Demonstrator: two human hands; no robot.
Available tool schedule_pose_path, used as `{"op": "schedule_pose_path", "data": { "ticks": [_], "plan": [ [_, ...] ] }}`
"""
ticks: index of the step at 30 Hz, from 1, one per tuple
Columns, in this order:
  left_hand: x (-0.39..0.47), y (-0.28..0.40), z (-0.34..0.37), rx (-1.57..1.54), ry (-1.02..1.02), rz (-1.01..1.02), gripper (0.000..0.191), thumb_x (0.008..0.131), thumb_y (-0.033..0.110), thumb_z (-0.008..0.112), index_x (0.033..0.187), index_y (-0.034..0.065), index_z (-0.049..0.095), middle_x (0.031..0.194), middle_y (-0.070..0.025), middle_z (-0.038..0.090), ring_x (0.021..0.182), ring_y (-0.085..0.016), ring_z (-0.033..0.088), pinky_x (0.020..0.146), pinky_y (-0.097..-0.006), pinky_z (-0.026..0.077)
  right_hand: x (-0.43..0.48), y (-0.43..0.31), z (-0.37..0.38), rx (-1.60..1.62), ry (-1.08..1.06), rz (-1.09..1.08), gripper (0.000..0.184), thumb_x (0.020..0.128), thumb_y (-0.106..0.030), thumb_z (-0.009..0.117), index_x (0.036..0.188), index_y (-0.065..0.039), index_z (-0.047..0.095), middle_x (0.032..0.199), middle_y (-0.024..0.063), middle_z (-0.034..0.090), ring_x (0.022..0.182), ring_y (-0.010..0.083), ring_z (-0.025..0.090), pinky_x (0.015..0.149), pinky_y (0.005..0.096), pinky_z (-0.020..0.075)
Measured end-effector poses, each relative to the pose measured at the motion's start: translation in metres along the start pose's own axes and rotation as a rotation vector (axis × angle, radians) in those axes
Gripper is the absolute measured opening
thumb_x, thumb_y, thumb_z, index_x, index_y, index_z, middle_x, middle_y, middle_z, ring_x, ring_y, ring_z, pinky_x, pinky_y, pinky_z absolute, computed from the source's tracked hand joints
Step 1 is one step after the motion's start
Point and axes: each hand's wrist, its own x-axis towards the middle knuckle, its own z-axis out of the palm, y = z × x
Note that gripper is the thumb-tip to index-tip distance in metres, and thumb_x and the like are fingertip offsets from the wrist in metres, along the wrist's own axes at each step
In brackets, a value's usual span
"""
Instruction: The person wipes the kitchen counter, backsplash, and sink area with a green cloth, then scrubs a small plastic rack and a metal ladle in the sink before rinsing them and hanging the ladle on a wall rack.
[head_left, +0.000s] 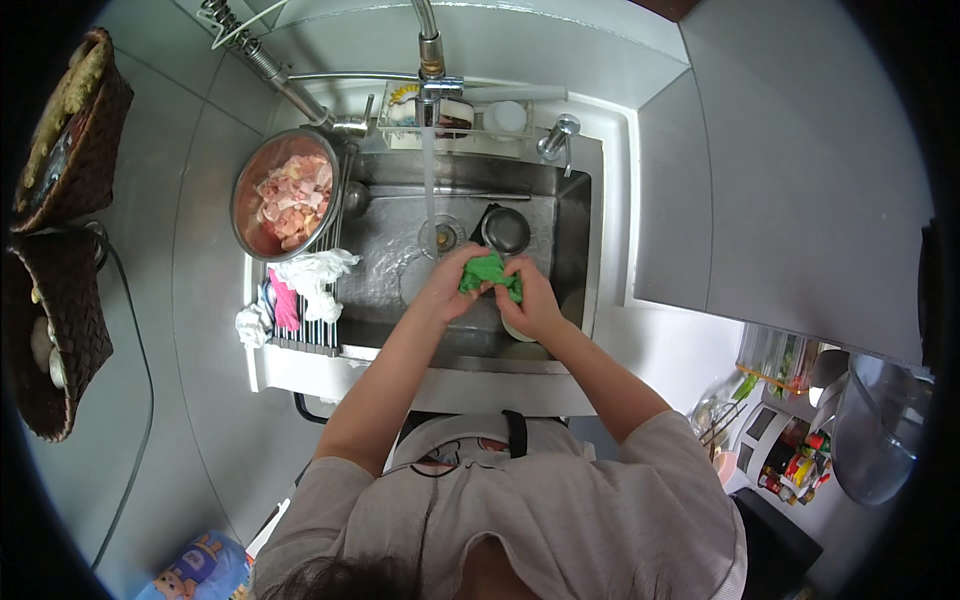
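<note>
Over the stainless steel sink (382, 300), my left hand (452, 285) and my right hand (531, 296) both grip a green cloth (484, 273), which is bunched between them. Water runs from the faucet (427, 112) into the basin, just left of the cloth. Beyond my hands a small dark round pan or lid (506, 230) rests on the sink floor, near the drain (445, 237). Part of a pale round dish (517, 331) shows under my right hand. Another pale round thing lies beneath my left hand, partly hidden.
A steel bowl of raw meat pieces (292, 199) sits on the rack (324, 341) at the sink's left. White cloths (315, 274) and a pink cloth (285, 301) lie nearer. Behind are a caddy (457, 129), a pull-down spray pipe (300, 97) and a soap dispenser (556, 139).
</note>
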Motion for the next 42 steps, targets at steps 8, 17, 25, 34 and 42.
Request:
{"op": "schedule_pose_path", "data": {
  "ticks": [8,17,25,34,42],
  "plan": [
    [-0.042,0.028,-0.005,0.284,-0.360,0.301,0.035,0.067,-0.008,0.057,0.098,0.0053,0.052,0.094,-0.0039,0.053,0.085,-0.015,0.053,0.070,-0.0241,0.043,0.017,0.006,-0.038,0.746,-0.252,0.689,0.037,0.074,0.001,0.059,0.109,-0.003,0.048,0.094,0.0072,0.059,0.079,0.0172,0.059,0.067,0.0281,0.0474],
    [-0.031,0.003,-0.002,0.094,-0.276,-0.299,0.032,0.084,0.023,0.059,0.110,0.0055,0.052,0.097,-0.0043,0.057,0.084,-0.017,0.057,0.069,-0.0327,0.049,0.047,-0.007,-0.029,0.548,0.232,0.364,0.018,0.069,0.010,0.045,0.079,0.000,0.055,0.080,0.0071,0.058,0.076,0.0187,0.059,0.064,0.0302,0.0481],
    [0.066,-0.053,-0.088,0.237,-0.658,0.313,0.029,0.089,0.040,0.045,0.087,0.0125,0.054,0.079,0.0006,0.055,0.076,-0.010,0.056,0.057,-0.0267,0.046,0.034,-0.062,0.031,-0.243,-0.099,-0.340,0.009,0.066,-0.012,0.061,0.059,-0.009,0.056,0.065,0.0088,0.057,0.060,0.0270,0.056,0.054,0.0327,0.0459],
    [-0.001,-0.008,-0.001,0.369,0.008,-0.057,0.018,0.087,0.026,0.042,0.082,0.0122,0.051,0.066,-0.0028,0.052,0.049,-0.011,0.048,0.035,-0.0243,0.034,0.059,-0.029,0.020,-0.435,0.000,0.085,0.025,0.076,-0.023,0.055,0.054,-0.009,0.059,0.059,0.0078,0.058,0.054,0.0257,0.058,0.045,0.0375,0.0431],
    [-0.003,-0.002,-0.012,0.175,-0.062,-0.127,0.019,0.087,0.026,0.040,0.081,0.0119,0.052,0.062,-0.0020,0.050,0.044,-0.012,0.042,0.034,-0.0244,0.030,0.063,-0.005,0.026,-0.387,0.089,0.068,0.035,0.084,-0.024,0.051,0.055,-0.004,0.055,0.055,0.0145,0.054,0.047,0.0335,0.050,0.044,0.0397,0.0401]
  ]
}}
